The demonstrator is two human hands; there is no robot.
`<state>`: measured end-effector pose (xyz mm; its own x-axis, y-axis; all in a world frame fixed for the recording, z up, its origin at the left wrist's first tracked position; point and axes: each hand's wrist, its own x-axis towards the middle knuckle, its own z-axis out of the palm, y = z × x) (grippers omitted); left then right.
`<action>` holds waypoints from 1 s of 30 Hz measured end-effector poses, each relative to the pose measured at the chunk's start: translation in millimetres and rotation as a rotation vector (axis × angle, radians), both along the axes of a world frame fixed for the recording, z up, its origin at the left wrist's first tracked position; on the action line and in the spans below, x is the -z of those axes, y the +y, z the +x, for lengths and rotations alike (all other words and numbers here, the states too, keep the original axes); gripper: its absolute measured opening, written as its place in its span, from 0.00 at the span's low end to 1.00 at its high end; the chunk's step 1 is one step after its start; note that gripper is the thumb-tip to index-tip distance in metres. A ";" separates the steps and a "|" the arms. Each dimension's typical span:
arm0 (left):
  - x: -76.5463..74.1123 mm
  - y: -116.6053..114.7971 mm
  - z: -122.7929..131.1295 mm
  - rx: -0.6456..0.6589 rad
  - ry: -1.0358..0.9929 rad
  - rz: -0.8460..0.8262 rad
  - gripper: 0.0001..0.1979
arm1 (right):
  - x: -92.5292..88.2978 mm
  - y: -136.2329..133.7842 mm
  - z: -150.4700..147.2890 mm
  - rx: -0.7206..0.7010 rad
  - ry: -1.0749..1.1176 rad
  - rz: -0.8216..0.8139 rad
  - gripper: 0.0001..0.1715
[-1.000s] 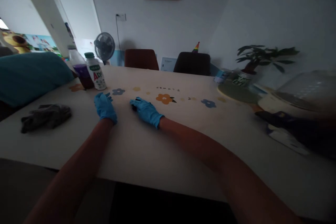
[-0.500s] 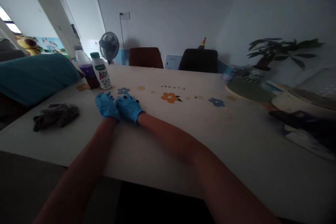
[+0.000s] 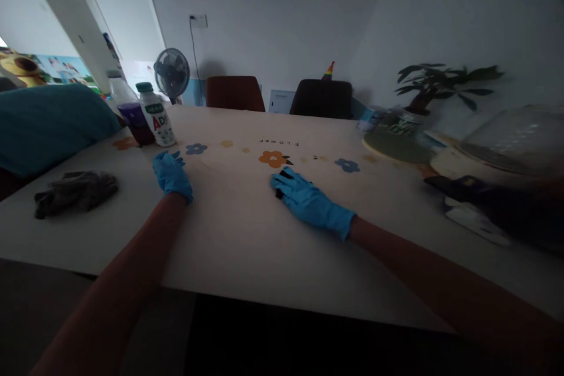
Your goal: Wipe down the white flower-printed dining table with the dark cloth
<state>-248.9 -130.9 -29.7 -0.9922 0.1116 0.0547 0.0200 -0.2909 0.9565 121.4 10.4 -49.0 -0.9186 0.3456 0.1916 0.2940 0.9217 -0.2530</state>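
Note:
Both my hands wear blue gloves and rest on a cream tablecloth (image 3: 247,229) printed with flowers. My left hand (image 3: 171,174) lies palm down with its fingers spread, holding nothing, a short way in front of a white drink bottle (image 3: 155,123). My right hand (image 3: 308,202) lies near the table's middle, just below the orange flower print (image 3: 271,158). Its fingers press down over a small black object (image 3: 281,183) that shows only at the fingertips; I cannot make out what it is.
A dark crumpled cloth (image 3: 74,191) lies at the left, by a teal cushion (image 3: 48,126). A bottle of purple liquid (image 3: 127,111) and a fan (image 3: 171,73) stand behind. At the right are a potted plant (image 3: 434,85), a green mat (image 3: 396,147) and a domed appliance (image 3: 506,153). Two chairs (image 3: 282,97) stand at the far side.
My right hand has slid to the right across the cloth with the black object under it, from beside my left hand to the middle. My left hand has stayed in place.

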 end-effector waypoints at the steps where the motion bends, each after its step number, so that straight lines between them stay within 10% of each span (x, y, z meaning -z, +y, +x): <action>1: -1.0 0.1 0.9 -0.005 -0.013 -0.001 0.09 | 0.9 9.2 15.8 0.030 -0.008 0.006 0.37; 17: -18.1 0.4 5.6 0.062 -0.128 -0.048 0.14 | -13.7 60.8 183.1 0.541 0.229 -0.125 0.36; 23: -11.2 2.6 4.2 0.062 -0.079 -0.045 0.15 | 2.5 31.5 149.0 0.421 0.174 -0.038 0.35; 30: -0.3 5.4 -5.1 0.090 -0.035 -0.062 0.09 | 6.0 -0.2 41.6 0.295 0.108 -0.014 0.32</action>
